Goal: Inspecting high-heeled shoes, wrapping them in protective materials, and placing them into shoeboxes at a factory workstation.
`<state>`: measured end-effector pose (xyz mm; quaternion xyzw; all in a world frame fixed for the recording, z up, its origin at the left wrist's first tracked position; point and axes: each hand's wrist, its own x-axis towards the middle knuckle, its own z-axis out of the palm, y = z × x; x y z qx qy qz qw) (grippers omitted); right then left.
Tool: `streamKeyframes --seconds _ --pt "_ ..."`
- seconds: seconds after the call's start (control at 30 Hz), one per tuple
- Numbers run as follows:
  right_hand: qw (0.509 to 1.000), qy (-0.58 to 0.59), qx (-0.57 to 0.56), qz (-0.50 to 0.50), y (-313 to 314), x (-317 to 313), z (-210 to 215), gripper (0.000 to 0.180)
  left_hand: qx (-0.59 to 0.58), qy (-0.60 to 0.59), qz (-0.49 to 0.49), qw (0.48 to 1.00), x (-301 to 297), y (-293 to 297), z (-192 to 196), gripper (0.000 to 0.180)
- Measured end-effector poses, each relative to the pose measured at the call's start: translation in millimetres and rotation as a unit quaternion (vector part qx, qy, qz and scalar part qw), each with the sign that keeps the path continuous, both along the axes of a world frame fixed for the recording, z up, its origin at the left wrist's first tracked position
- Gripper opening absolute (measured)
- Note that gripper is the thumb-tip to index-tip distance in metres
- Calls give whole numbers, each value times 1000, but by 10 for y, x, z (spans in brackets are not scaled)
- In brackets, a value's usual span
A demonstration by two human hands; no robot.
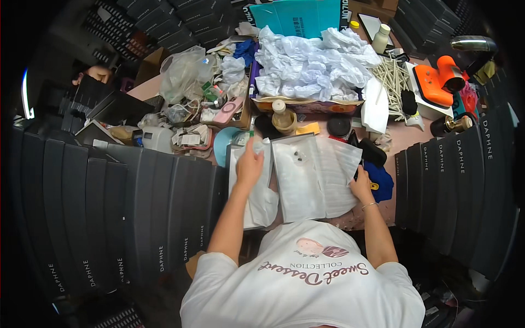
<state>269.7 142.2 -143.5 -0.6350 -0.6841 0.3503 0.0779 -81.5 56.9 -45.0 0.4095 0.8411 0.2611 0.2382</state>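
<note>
A shallow open box (302,188) lined with white paper lies in front of me, with a few small dark bits on the lining. White translucent wrapping paper (340,177) spreads over its right side. On the left is a second box part (232,191) holding crumpled white paper (261,205). My left hand (249,165) is above that part's far end, fingers closed near a small clear item with a green top; what they hold is unclear. My right hand (361,185) is closed at the paper's right edge, by something dark I cannot make out.
Stacked dark boxes (147,202) wall the left side, and more boxes (454,186) the right. Behind stand a carton of crumpled white paper (311,63), a brown bottle (283,117) and an orange device (435,85). Blue cloth (383,183) lies beside my right hand.
</note>
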Motion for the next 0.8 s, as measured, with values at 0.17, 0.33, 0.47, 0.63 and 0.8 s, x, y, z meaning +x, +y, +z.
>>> streamKeyframes --seconds 0.17,0.33,0.47,0.63,0.8 --pt "968 201 147 -43 -112 79 415 54 -44 146 -64 986 -732 112 -646 26" --pt "878 399 189 -186 -35 585 1405 39 238 -155 -36 958 -557 30 -14 14" --pt "745 662 -30 -72 0 608 1983 37 260 -135 -164 942 -153 -167 1136 23" --pt "303 880 -352 -97 -407 -16 1592 55 82 148 -190 967 196 -418 1163 25" --pt "268 850 -440 -113 -648 -276 1510 57 142 127 -151 970 245 -828 1015 21"
